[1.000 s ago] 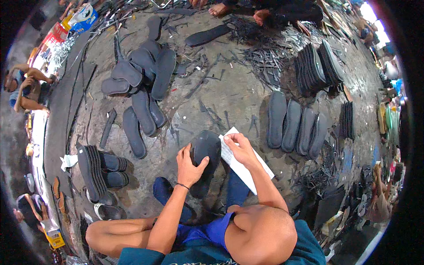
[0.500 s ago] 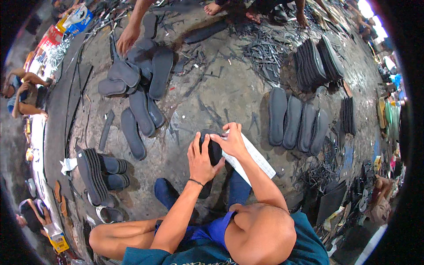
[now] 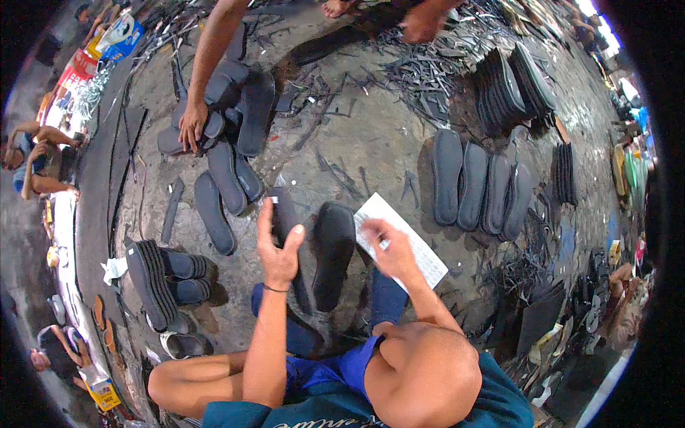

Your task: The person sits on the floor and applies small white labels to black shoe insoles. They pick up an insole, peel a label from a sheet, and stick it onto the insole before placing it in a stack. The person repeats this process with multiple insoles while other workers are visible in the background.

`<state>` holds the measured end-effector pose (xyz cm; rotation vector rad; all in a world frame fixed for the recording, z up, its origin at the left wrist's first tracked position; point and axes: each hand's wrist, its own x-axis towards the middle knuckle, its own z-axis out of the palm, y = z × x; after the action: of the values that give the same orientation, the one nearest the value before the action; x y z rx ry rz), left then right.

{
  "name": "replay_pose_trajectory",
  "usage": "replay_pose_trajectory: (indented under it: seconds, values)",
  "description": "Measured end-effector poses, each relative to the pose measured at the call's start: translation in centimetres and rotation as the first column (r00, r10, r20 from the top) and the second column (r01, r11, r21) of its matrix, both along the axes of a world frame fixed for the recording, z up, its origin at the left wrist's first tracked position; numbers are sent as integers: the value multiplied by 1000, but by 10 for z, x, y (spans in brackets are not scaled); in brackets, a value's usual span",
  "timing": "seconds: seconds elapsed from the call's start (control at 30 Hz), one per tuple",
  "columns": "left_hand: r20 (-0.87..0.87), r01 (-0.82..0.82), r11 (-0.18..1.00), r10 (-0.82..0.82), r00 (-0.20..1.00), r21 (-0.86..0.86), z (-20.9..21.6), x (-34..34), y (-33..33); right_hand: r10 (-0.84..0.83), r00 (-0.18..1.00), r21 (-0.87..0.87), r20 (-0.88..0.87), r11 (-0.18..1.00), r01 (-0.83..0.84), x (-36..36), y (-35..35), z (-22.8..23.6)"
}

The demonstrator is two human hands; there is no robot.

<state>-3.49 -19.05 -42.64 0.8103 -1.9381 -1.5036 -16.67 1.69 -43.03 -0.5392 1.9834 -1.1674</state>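
A black shoe sole point(image 3: 285, 212) is tilted partly edge-on in my left hand point(image 3: 280, 258). The fingers lie along its left side, and the thumb crosses to the right. A small white patch shows near my fingertips; I cannot tell whether it sits on the finger or the sole. Beside it, between my feet, a second black sole point(image 3: 334, 253) lies free of both hands. My right hand point(image 3: 389, 250) is over a white sheet with rows of small print point(image 3: 410, 246). Its fingers look bent but are smeared by motion, so any small thing in them is hidden.
Loose soles point(image 3: 227, 175) lie at the left, where a co-worker's hand point(image 3: 193, 125) reaches in. Another blurred hand point(image 3: 426, 23) is at the top. Sole stacks point(image 3: 503, 89) and a row of soles point(image 3: 447, 178) stand right. Black offcuts point(image 3: 424, 82) litter the floor.
My hands have parted from the sole they both held; the left moved left to another sole, the right down over the sheet. The co-worker's hand reached lower onto the loose soles.
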Motion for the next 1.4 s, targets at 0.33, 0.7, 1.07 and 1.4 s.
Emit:
replay_pose_trajectory:
  seconds: [0.33, 0.7, 1.07, 1.4]
  values:
    - [416, 197, 871, 10, 909, -450, -18, 16, 21, -58, 871, 401, -488, 871, 283, -11, 63, -66]
    - [53, 266, 736, -378, 924, 623, 15, -20, 102, -289, 957, -421, 39, 864, 277, -63, -3, 28]
    - [-151, -45, 756, 188, 971, 653, 32, -38, 65, -229, 941, -226, -250, 958, 174, -10, -38, 73]
    - [-128, -72, 900, 140, 982, 430, 27, -29, 84, -205, 942, -319, 265, 904, 286, -6, -41, 38]
